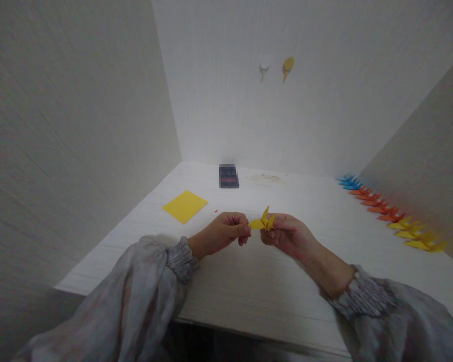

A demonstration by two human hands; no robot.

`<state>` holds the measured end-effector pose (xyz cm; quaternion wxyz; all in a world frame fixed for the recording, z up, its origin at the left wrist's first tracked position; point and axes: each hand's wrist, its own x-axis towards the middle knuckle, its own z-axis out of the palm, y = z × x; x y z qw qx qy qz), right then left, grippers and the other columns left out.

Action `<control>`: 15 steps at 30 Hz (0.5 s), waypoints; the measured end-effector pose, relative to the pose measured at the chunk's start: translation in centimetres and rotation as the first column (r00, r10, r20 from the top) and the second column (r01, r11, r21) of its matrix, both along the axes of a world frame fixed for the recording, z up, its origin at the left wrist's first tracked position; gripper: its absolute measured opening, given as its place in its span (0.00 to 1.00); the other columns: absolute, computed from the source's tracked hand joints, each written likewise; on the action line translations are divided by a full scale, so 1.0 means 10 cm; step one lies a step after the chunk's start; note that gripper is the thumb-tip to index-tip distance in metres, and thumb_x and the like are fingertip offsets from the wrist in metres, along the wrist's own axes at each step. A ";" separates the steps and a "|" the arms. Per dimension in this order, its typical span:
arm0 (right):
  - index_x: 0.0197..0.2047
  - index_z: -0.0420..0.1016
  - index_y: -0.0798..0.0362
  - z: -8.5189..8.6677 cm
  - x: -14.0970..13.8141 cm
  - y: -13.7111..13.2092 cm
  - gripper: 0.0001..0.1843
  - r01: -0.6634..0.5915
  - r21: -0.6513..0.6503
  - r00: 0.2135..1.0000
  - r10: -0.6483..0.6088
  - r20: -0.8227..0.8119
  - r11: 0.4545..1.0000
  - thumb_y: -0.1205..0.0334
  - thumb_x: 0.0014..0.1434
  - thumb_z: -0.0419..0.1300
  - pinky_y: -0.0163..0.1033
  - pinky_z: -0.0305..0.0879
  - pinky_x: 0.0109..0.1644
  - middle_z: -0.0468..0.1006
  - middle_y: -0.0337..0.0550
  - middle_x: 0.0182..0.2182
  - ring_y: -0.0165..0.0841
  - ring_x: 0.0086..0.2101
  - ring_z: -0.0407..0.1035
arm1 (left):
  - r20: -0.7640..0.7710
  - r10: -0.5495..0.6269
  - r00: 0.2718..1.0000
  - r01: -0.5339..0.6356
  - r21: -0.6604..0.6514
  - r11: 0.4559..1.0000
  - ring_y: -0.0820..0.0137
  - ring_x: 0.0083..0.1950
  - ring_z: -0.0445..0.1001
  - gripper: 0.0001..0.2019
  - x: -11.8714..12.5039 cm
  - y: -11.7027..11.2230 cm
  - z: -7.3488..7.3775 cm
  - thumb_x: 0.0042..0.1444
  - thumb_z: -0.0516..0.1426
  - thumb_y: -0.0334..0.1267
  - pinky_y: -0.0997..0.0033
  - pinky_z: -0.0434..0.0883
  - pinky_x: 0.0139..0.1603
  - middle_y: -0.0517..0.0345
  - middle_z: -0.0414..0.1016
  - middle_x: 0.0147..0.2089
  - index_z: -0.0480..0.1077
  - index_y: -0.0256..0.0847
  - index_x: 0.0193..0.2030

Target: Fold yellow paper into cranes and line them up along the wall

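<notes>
A small yellow paper crane (265, 222) is held between my two hands above the white table. My left hand (228, 231), with a ring on one finger, pinches the tip at the crane's left side. On the other side, my right hand (285, 234) grips the crane with its thumb and fingers, which are partly hidden behind the paper. One pointed part of the crane sticks upward. To the left of my left hand lies a flat yellow sheet of origami paper (185, 206).
Along the right edge of the table (249, 296) runs a row of folded cranes (381, 207) in blue, orange, red and yellow. A dark, blurred box-like object (228, 176) sits near the back wall. Two hooks (264, 65) are on that wall. Walls rise left and right.
</notes>
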<state>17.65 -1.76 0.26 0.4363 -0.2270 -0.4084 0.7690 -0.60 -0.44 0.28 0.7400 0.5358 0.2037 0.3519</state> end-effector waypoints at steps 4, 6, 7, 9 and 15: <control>0.23 0.70 0.59 0.01 0.02 0.00 0.08 0.009 -0.001 1.000 -0.009 0.023 1.000 0.62 0.44 0.62 0.33 0.48 0.22 0.68 0.38 0.15 0.25 0.17 0.59 | 0.043 -0.027 0.999 0.027 0.007 1.000 0.77 0.23 0.66 0.24 0.00 0.04 -0.03 0.43 0.55 0.57 0.76 0.63 0.25 0.58 0.67 0.22 0.65 0.33 0.26; 0.22 0.69 0.58 0.00 0.01 -0.01 0.09 -0.002 -0.012 0.998 0.003 0.061 1.000 0.62 0.45 0.62 0.32 0.47 0.21 0.68 0.38 0.15 0.25 0.17 0.59 | 0.042 -0.044 0.998 0.045 -0.020 0.999 0.75 0.25 0.68 0.23 0.00 0.04 -0.03 0.44 0.54 0.57 0.75 0.64 0.27 0.58 0.68 0.25 0.64 0.34 0.30; 0.22 0.69 0.59 0.00 0.00 -0.02 0.09 -0.014 -0.017 0.996 0.016 0.086 1.000 0.62 0.45 0.62 0.32 0.47 0.20 0.68 0.38 0.15 0.25 0.16 0.59 | 0.031 -0.049 0.998 0.051 -0.036 0.998 0.75 0.25 0.68 0.21 0.00 0.04 -0.02 0.45 0.56 0.55 0.75 0.65 0.27 0.58 0.69 0.26 0.62 0.36 0.32; 0.22 0.69 0.59 -0.01 -0.03 -0.03 0.09 -0.041 -0.021 0.989 0.043 0.139 0.999 0.63 0.45 0.62 0.32 0.46 0.19 0.68 0.38 0.14 0.24 0.15 0.58 | -0.005 -0.069 0.998 0.069 -0.050 0.996 0.75 0.24 0.69 0.18 0.00 0.02 -0.01 0.44 0.59 0.47 0.74 0.65 0.27 0.60 0.70 0.27 0.60 0.38 0.36; 0.25 0.70 0.58 -0.04 -0.05 -0.02 0.11 0.026 0.045 0.972 -0.036 0.231 0.999 0.58 0.51 0.57 0.31 0.49 0.19 0.68 0.39 0.17 0.23 0.17 0.58 | -0.032 -0.111 0.993 0.111 0.003 0.994 0.78 0.23 0.68 0.16 0.01 0.00 -0.01 0.44 0.61 0.37 0.77 0.64 0.25 0.62 0.69 0.25 0.63 0.36 0.38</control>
